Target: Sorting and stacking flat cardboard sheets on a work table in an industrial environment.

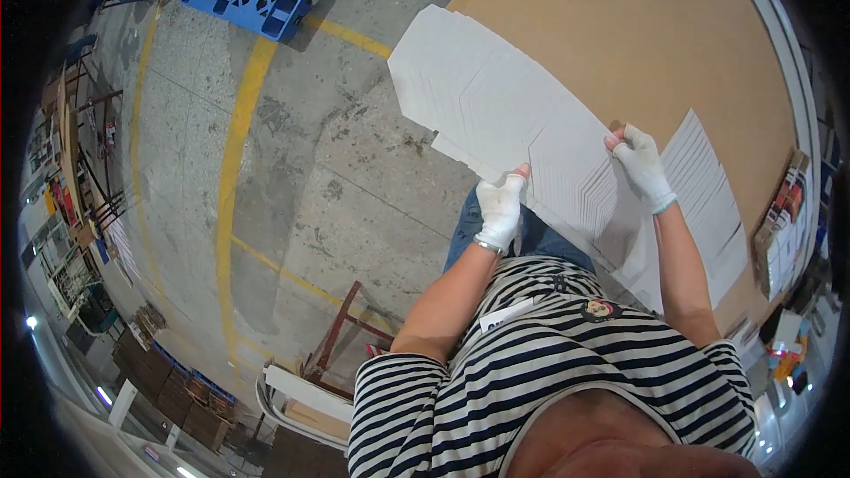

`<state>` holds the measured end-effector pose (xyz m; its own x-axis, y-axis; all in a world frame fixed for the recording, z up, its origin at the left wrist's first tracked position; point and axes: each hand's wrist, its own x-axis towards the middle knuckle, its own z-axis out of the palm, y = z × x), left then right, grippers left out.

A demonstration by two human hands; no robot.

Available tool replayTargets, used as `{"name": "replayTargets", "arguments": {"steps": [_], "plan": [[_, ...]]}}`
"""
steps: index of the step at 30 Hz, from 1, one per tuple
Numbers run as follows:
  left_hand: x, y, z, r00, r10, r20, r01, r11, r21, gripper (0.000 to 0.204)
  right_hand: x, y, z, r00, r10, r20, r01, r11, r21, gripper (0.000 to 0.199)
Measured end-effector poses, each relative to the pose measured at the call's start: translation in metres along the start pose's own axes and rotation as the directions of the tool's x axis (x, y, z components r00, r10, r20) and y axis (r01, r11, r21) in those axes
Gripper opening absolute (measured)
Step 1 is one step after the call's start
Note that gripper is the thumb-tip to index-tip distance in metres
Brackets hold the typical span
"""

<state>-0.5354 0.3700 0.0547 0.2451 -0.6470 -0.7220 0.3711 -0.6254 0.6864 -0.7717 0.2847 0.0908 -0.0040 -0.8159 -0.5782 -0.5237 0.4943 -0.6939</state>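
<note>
A fanned stack of white die-cut card sheets (496,80) slants across in front of me, overlapping in steps and jutting past the table's left edge. My left hand (500,211), in a white glove with bare fingertips, grips the near edge of the sheets, thumb on top and the other fingers mostly hidden. At their far edge, my right hand (644,166), gloved the same way, is closed with its thumb and fingertips pinching the sheets. To the right of that hand, a second fanned batch of white card sheets (708,204) lies on the brown board surface (655,35).
A blue plastic pallet (282,16) carrying boards stands on the concrete floor at the far left. Yellow lines (237,142) mark the floor. A bundle of packed pieces (784,221) sits at the surface's right edge. Behind my left elbow is a reddish metal frame (336,332).
</note>
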Motion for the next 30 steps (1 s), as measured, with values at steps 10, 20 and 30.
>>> {"name": "replayTargets", "arguments": {"steps": [10, 20, 30], "plan": [[0.001, -0.011, -0.003, 1.0, -0.011, -0.015, 0.012, 0.999, 0.03, 0.029, 0.002, -0.006, 0.002, 0.999, -0.021, -0.028, 0.022, 0.998, 0.052, 0.017], [0.004, -0.015, 0.002, 0.997, -0.046, -0.066, 0.051, 0.996, 0.077, 0.035, 0.007, -0.008, 0.011, 0.993, -0.037, -0.114, 0.027, 0.996, -0.091, 0.02], [-0.015, -0.008, 0.007, 0.998, 0.037, 0.042, -0.037, 0.999, 0.0, 0.032, 0.01, -0.006, 0.011, 0.996, -0.025, -0.088, 0.014, 0.993, -0.117, 0.023]]}}
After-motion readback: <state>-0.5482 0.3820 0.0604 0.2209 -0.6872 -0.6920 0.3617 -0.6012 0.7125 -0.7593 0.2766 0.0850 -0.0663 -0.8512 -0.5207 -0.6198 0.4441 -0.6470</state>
